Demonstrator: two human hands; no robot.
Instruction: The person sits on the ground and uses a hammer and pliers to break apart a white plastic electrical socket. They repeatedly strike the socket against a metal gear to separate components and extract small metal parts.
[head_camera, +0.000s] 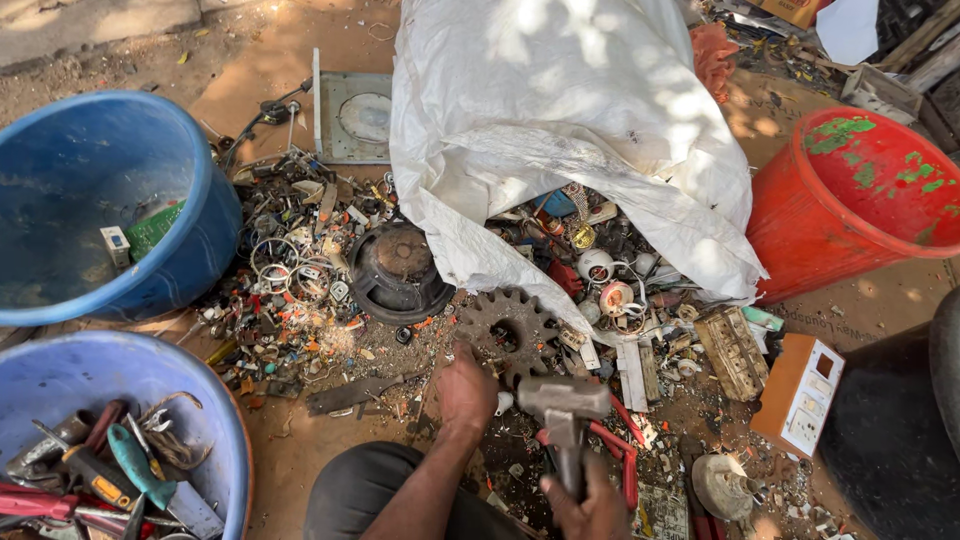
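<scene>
On the dirt ground, the left hand (466, 385) presses down by a rusty gear (505, 332), fingers curled on something small. The right hand (585, 505) grips a hammer (563, 405) tight.

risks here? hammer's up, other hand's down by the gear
1. The left hand rests at the rusty gear, right beside the hammer head; a swing could likely hit fingers.
2. Loose scrap lies all around; a blow might fling bits.
3. Red pliers lie under the hammer and could deflect it.
</scene>
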